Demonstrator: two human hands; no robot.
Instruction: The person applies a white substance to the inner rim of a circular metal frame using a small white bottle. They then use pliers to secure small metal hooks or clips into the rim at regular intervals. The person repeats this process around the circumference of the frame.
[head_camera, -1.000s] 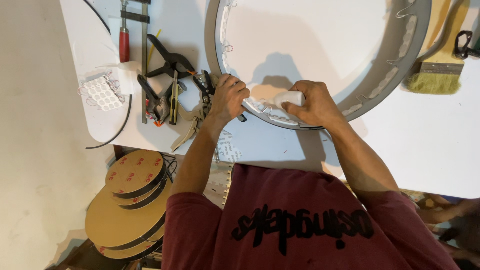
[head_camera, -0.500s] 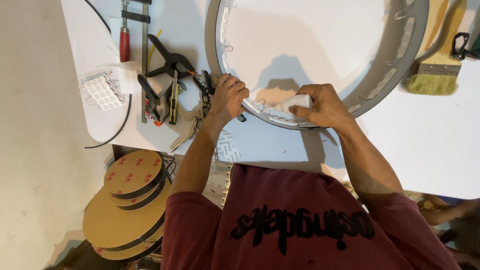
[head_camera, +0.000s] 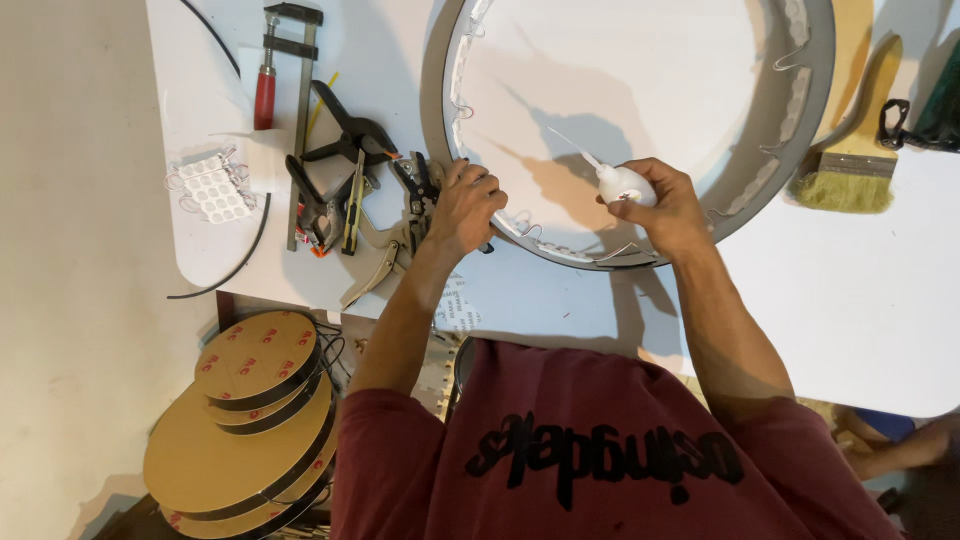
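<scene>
At the lower left of the frame, a stack of round cardboard-faced discs (head_camera: 250, 400) rests below the desk (head_camera: 850, 300) edge. On the desk at upper left lie a strip of small white LED modules (head_camera: 212, 188), a red-handled bar clamp (head_camera: 285, 90), black spring clamps (head_camera: 335, 165) and locking pliers (head_camera: 395, 235), crowded just beside the left hand (head_camera: 470, 205).

The left hand presses its grip, fingers curled together, onto the rim of the large grey circular frame (head_camera: 440, 110), at centre frame. A shift of this hand could let the frame slide or knock the tools beside it.

The right hand (head_camera: 665, 210) pinches a small white glue bottle (head_camera: 622, 183), nozzle aimed up-left over the white inner panel (head_camera: 620, 70). Excess squeeze could drip adhesive onto the panel or onto the wiring (head_camera: 545, 235) along the inner rim.

At upper right, a yellow-bristled brush (head_camera: 850, 160) lies well apart.
</scene>
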